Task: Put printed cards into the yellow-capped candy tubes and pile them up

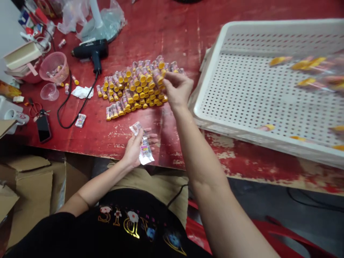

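Note:
A heap of small yellow-capped tubes (135, 86) lies on the red table (174, 32). My right hand (177, 87) reaches to the heap's right end and pinches one yellow-capped tube (158, 76) between its fingertips. Near the table's front edge my left hand (135, 147) is closed on a clear plastic packet (143, 145) with a small tube inside. A large white perforated basket (242, 93) stands to the right, with several bagged tubes (309, 68) lying blurred in it.
A black heat gun (92, 52) with its cord lies behind the heap. A pink bowl (53, 66), a clear cup (49, 92), a phone (43, 128) and a mug (14, 116) crowd the left. Cardboard boxes (29, 186) stand below the table's edge.

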A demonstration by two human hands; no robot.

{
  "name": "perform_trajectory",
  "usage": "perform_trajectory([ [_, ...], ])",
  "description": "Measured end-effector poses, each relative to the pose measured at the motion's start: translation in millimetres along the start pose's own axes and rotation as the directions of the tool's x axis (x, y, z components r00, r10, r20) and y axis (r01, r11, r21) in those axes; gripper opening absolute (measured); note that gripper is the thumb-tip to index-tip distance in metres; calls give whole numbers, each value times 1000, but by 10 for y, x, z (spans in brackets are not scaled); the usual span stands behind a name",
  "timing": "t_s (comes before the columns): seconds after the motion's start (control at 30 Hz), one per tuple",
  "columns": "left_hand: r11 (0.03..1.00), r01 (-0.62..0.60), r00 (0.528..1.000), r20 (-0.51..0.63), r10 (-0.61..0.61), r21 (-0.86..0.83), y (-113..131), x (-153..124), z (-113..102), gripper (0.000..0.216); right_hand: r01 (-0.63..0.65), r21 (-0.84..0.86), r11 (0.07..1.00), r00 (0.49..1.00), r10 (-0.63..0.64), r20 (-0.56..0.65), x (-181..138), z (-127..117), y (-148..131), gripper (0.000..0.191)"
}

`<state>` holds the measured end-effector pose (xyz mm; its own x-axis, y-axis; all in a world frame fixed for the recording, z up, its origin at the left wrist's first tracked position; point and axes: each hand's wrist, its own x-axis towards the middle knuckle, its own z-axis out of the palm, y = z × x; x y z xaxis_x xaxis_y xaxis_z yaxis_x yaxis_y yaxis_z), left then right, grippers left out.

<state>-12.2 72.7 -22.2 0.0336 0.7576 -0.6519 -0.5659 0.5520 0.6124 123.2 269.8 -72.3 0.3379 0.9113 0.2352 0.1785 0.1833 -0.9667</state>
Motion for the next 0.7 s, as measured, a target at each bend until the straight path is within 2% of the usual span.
perform_trajectory([
  [0.03,1000,-5,1000,6,5,14,-9,-7,-21,27,18,-1,1000,999,-18,29,-81,-65,-62,29],
  [0.1,998,-8,999,40,6,55,-47,-7,-38,29,21,32,999,992,-24,127,-469,-308,-226,29],
  [0.17,994,14,995,97,-24,107,-121,-2,-21,34,-58,52,997,963,43,265,-993,-652,-380,31],
  [0.2,990,37,991,123,-54,139,-169,-3,-3,37,-108,31,994,950,94,297,-1222,-858,-429,32],
  [0.23,983,61,987,139,-86,172,-221,-9,19,40,-137,-14,990,954,136,269,-1390,-1094,-449,32],
  [0.3,968,82,983,142,-118,236,-321,-35,73,47,-122,-192,974,988,137,68,-1470,-1651,-392,28],
  [0.37,957,64,984,140,-108,283,-399,-76,135,51,-82,-446,891,990,20,-142,-1216,-2265,-218,21],
  [0.4,953,51,985,144,-98,300,-426,-99,168,52,-105,-484,869,981,10,-196,-1003,-2549,-101,14],
  [0.43,950,44,984,149,-94,310,-445,-123,201,53,-124,-489,863,977,20,-212,-764,-2791,26,14],
  [0.5,946,66,981,153,-119,316,-458,-165,263,53,-119,-478,870,987,52,-151,-294,-3099,272,36],
  [0.53,948,78,980,150,-129,309,-455,-182,291,54,-106,-462,880,993,67,-101,-94,-3160,378,43],
  [0.6,956,70,982,150,-116,285,-435,-209,337,55,-67,-422,904,997,72,-2,197,-3144,548,46],
  [0.7,969,9,985,164,-51,248,-401,-220,383,51,21,-304,952,998,-1,65,382,-3010,712,51],
])
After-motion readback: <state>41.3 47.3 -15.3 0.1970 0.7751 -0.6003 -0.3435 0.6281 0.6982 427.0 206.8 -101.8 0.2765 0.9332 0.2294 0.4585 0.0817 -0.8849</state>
